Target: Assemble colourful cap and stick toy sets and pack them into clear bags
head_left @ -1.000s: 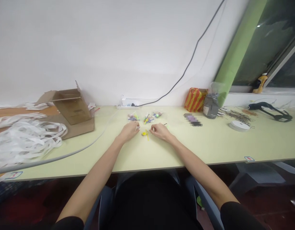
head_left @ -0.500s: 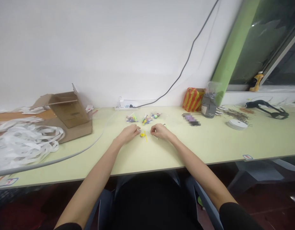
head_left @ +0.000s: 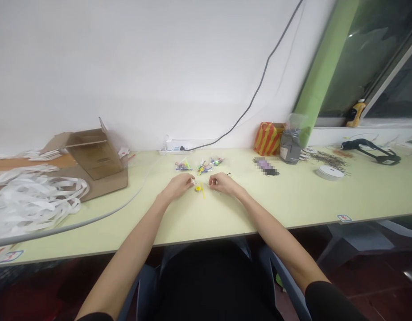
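Observation:
My left hand (head_left: pixel 175 187) and my right hand (head_left: pixel 222 183) rest on the pale green table (head_left: pixel 259 209), fingers curled and facing each other. Between them lie a small yellow round piece (head_left: pixel 198 188) and a thin yellow stick (head_left: pixel 202 190). Just beyond my fingers are several small clear bags of colourful parts, including one (head_left: pixel 183 165) and another (head_left: pixel 205 167). Something small and pale shows at my left fingertips, but it is too small to tell whether either hand holds anything.
A cardboard box (head_left: pixel 95 156) and a heap of white paper strips (head_left: pixel 32 200) lie at the left. A power strip (head_left: pixel 174 152) stands by the wall. To the right are a blurred phone (head_left: pixel 266 166), a striped bag (head_left: pixel 266 139), a grey pouch (head_left: pixel 290 147) and a white tape roll (head_left: pixel 331 173).
My fingertips have drawn slightly closer together over the yellow pieces. The whole view has drifted a little, so the table contents sit slightly differently in the frame.

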Tool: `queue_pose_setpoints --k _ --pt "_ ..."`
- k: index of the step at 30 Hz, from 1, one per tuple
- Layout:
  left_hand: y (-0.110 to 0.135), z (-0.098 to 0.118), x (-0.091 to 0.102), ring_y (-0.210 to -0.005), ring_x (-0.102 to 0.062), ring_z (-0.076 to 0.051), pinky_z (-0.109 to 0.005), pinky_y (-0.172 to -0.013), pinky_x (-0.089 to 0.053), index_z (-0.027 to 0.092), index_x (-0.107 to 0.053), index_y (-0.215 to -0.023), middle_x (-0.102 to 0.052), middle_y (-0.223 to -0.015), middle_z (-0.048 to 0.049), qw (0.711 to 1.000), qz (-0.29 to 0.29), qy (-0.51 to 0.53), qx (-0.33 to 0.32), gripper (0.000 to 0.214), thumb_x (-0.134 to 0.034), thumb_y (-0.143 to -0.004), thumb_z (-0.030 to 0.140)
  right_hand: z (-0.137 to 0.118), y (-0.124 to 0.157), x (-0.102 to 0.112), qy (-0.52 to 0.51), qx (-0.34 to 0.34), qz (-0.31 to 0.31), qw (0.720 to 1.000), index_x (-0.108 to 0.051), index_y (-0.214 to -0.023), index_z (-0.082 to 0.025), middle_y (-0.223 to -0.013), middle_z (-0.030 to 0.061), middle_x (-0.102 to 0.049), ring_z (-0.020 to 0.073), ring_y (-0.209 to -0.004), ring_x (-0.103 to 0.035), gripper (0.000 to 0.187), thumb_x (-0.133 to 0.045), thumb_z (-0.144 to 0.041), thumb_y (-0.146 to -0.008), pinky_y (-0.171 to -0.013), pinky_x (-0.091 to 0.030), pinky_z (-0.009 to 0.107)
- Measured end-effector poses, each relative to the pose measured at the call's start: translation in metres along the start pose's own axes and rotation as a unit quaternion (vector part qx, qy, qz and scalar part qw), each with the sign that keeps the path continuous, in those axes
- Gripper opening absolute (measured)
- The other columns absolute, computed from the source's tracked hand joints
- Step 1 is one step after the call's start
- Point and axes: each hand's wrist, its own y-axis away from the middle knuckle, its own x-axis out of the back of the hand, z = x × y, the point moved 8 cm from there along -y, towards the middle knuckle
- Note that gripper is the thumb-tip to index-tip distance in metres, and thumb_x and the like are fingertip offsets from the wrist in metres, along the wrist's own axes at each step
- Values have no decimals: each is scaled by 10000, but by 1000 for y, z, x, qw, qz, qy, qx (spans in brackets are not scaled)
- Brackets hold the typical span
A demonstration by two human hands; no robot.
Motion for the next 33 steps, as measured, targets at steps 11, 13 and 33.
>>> queue_pose_setpoints --k 11,13,33 --pt "0 0 0 -976 -633 -238 -337 -836 -462 204 -709 -1093 -686 -1061 -79 1000 7 4 -2 296 -539 -913 367 8 -4 -2 14 -11 17 1000 -715 -798 -156 -819 34 -732 131 -709 -623 66 -657 -127 -791 -658 -417 214" --pt "0 1 1 -958 -636 -235 -334 -827 -462 197 -718 -1085 -684 -1039 -77 1000 3 -2 -3 295 -543 -908 355 13 -7 -5 -2 -15 13 1000 -728 -795 -148 -803 35 -732 131 -713 -629 76 -656 -124 -793 -670 -429 210" --pt "-3 -4 -2 -897 -626 -240 -329 -772 -439 213 -755 -1075 -695 -939 -76 1000 7 5 -13 325 -546 -920 407 5 -5 -5 5 2 1 1000 -762 -811 -164 -819 22 -749 131 -728 -638 67 -709 -123 -802 -701 -432 217"
